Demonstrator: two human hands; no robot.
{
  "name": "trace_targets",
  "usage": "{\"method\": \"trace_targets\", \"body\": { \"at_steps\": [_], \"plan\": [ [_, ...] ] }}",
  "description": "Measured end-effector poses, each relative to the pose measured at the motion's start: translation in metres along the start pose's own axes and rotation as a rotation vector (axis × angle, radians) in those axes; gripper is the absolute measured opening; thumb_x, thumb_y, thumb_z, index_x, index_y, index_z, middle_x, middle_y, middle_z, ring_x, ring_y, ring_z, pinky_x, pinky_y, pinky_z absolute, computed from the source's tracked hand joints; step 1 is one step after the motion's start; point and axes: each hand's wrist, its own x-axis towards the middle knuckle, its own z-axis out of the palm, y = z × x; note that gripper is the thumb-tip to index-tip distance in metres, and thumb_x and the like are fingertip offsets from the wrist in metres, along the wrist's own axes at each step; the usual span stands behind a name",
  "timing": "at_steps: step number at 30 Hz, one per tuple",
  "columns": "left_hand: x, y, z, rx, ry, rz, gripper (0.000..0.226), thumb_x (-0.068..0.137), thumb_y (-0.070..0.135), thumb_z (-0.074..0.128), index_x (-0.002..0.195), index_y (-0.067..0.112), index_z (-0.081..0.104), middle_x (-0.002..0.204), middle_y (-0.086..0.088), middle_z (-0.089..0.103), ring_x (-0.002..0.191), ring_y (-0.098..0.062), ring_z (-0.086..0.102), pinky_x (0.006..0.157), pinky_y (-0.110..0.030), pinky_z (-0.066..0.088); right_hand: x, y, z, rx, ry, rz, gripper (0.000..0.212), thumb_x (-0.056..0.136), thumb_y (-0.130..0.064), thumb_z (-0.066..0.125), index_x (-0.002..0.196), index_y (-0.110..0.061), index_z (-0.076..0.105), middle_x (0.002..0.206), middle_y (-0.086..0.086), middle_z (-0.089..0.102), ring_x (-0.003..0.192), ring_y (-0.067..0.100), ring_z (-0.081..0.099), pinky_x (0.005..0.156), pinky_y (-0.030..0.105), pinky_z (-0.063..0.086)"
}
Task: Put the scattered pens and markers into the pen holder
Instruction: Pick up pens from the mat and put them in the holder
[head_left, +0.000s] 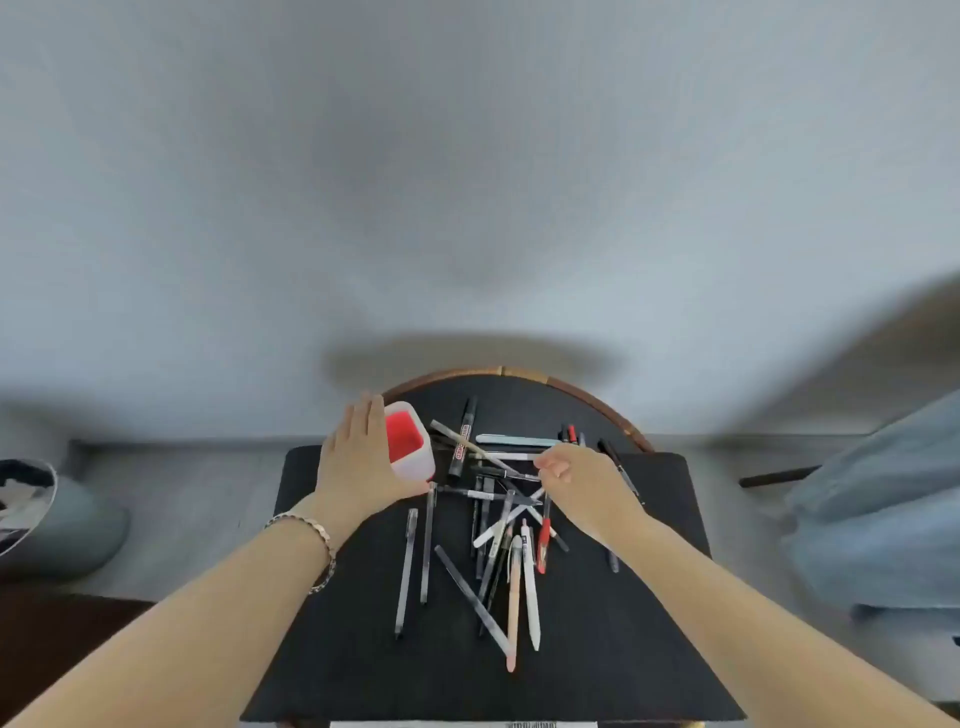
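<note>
A white pen holder (415, 457) with a red inside stands at the back left of the black table top (597, 649). My left hand (358, 462) is wrapped around its left side, thumb at its base. Several pens and markers lie crossed in a pile (498, 530) in the middle. A black marker with a red label (461, 441) lies right of the holder. My right hand (582, 483) hovers over the pile's far right, fingers pinched at a thin dark pen (506, 474); whether it grips that pen is unclear.
A round wooden rim (524, 374) curves behind the table top. A grey-green rounded object (67, 530) sits on the floor at the left. Blue fabric (883, 509) lies at the right. A pale wall fills the upper view.
</note>
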Motion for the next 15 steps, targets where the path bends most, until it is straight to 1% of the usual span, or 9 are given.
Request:
{"method": "trace_targets", "body": {
  "at_steps": [2,4,6,7,8,10,12,13,15],
  "plan": [
    [0.016,-0.011,0.021,-0.013,0.024,-0.049,0.120,0.057,0.054,0.076,0.144,0.012,0.005,0.151,-0.009,0.016,0.140,-0.029,0.020,0.111,-0.048,0.028,0.015,0.021,0.025,-0.062,0.077,0.022,0.025,0.091,-0.017,0.044,0.107,-0.013,0.063,0.107,0.006,0.068,0.096,0.020,0.062,0.089,0.032,0.050],
    [0.033,-0.025,0.035,-0.026,0.007,-0.075,0.119,0.057,0.053,0.076,0.144,0.013,0.005,0.151,-0.009,0.017,0.139,-0.029,0.021,0.109,-0.050,0.029,0.026,0.038,0.048,-0.120,0.083,0.054,0.022,0.090,-0.023,0.046,0.099,-0.010,0.062,0.094,0.008,0.069,0.080,0.021,0.063,0.074,0.031,0.051],
    [0.041,-0.034,0.048,-0.041,0.017,-0.060,0.113,0.059,0.046,0.077,0.144,0.013,0.009,0.150,-0.008,0.020,0.137,-0.030,0.027,0.107,-0.048,0.031,0.032,0.045,0.074,-0.170,0.024,0.066,0.030,0.089,-0.033,0.050,0.075,-0.008,0.056,0.066,0.007,0.061,0.054,0.019,0.054,0.054,0.027,0.045],
    [0.042,-0.038,0.053,-0.073,0.044,-0.054,0.108,0.060,0.041,0.078,0.143,0.014,0.014,0.147,-0.008,0.025,0.133,-0.030,0.033,0.104,-0.046,0.035,0.034,0.047,0.087,-0.202,0.016,0.062,0.041,0.088,-0.038,0.051,0.059,-0.010,0.047,0.053,0.004,0.051,0.044,0.017,0.046,0.046,0.024,0.039],
    [0.041,-0.040,0.057,-0.119,0.093,-0.045,0.101,0.061,0.036,0.079,0.140,0.014,0.020,0.143,-0.007,0.031,0.126,-0.030,0.041,0.100,-0.044,0.038,0.037,0.048,0.098,-0.227,0.029,0.067,0.050,0.087,-0.042,0.051,0.050,-0.012,0.037,0.046,0.001,0.041,0.039,0.016,0.039,0.042,0.023,0.033],
    [0.032,-0.041,0.062,-0.213,0.187,-0.027,0.091,0.060,0.028,0.080,0.134,0.015,0.029,0.134,-0.006,0.036,0.117,-0.028,0.048,0.092,-0.040,0.043,0.042,0.049,0.119,-0.253,0.083,0.076,0.054,0.086,-0.043,0.052,0.047,-0.013,0.029,0.045,0.000,0.034,0.038,0.014,0.034,0.040,0.022,0.028],
    [0.015,-0.040,0.069,-0.300,0.290,0.002,0.089,0.059,0.025,0.081,0.132,0.015,0.031,0.131,-0.006,0.036,0.115,-0.026,0.047,0.089,-0.038,0.043,0.043,0.047,0.133,-0.260,0.105,0.099,0.046,0.087,-0.036,0.052,0.051,-0.013,0.032,0.051,0.001,0.042,0.047,0.017,0.045,0.044,0.022,0.035],
    [0.005,-0.040,0.072,-0.346,0.334,0.004,0.090,0.058,0.023,0.082,0.132,0.015,0.031,0.131,-0.006,0.036,0.116,-0.026,0.046,0.089,-0.036,0.042,0.044,0.047,0.138,-0.260,0.105,0.117,0.040,0.087,-0.029,0.052,0.054,-0.012,0.035,0.058,0.004,0.049,0.055,0.021,0.050,0.050,0.023,0.039],
    [-0.019,-0.039,0.076,-0.451,0.393,-0.001,0.094,0.059,0.020,0.082,0.135,0.014,0.027,0.133,-0.006,0.033,0.119,-0.025,0.043,0.091,-0.035,0.040,0.045,0.050,0.146,-0.229,0.108,0.164,0.024,0.085,-0.015,0.051,0.063,-0.009,0.043,0.077,0.011,0.057,0.069,0.025,0.052,0.059,0.027,0.042]
  ]
}}
